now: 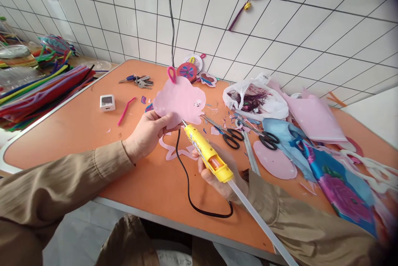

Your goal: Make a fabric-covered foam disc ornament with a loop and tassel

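Observation:
My left hand [149, 131] pinches the lower left edge of a pink cloud-shaped cutout [180, 100], thumb on top. A bright pink pipe-cleaner loop [171, 75] stands up from the cutout's top edge. In my right hand [222, 174] is a yellow hot glue gun [205, 150], gripped from below, with a long translucent glue stick [261, 220] sticking out of its back. The metal nozzle is at the cutout's lower edge, close to my left fingertips; whether it touches, I cannot tell. Below the cutout lies a pink scrap outline [174, 150] on the table.
Two pairs of black-handled scissors [233, 138] lie to the right, near a white plastic bag [273, 108] and blue floral fabric [342, 191]. Keys [141, 81], a white cube [107, 103] and a pink pipe cleaner [126, 111] lie left. The black cord [188, 183] loops across the orange table [68, 133].

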`<state>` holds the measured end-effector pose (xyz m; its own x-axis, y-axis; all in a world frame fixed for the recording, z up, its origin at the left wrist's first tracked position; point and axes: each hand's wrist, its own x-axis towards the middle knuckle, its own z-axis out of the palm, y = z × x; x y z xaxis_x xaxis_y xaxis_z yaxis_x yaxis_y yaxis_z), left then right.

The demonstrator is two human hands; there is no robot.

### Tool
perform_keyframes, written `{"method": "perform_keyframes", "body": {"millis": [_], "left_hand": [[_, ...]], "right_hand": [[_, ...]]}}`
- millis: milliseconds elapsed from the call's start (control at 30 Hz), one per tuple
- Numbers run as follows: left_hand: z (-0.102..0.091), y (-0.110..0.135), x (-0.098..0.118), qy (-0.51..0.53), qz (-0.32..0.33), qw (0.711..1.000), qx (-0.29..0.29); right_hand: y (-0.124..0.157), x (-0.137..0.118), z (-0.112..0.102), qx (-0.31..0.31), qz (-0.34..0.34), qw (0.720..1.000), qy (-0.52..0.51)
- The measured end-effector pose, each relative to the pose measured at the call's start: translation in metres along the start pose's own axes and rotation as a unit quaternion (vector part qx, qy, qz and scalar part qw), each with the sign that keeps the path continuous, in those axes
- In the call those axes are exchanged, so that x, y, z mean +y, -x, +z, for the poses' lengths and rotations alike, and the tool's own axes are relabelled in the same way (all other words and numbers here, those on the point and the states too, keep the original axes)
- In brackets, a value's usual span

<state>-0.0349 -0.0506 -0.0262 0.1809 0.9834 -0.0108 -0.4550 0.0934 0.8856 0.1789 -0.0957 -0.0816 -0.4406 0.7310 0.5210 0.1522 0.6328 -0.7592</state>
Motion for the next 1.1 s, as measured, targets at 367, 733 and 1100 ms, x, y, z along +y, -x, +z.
{"method": "perform_keyframes", "body": {"millis": [367, 733, 1100], "left_hand": [[-0.001, 0.0, -0.002, 0.023, -0.014, 1.0, 0.001], [-0.001, -0.006, 0.009, 0.02, 0.041, 0.995, 0.088], [-0.012, -0.017, 0.034, 0.01, 0.177, 0.968, 0.177]], "right_hand": [[0.0, -0.002, 0.001, -0.002, 0.016, 1.0, 0.003], [-0.009, -0.014, -0.005, 0.048, 0.013, 0.997, 0.065], [-0.061, -0.028, -0.042, 0.037, 0.115, 0.968, 0.219]]}}
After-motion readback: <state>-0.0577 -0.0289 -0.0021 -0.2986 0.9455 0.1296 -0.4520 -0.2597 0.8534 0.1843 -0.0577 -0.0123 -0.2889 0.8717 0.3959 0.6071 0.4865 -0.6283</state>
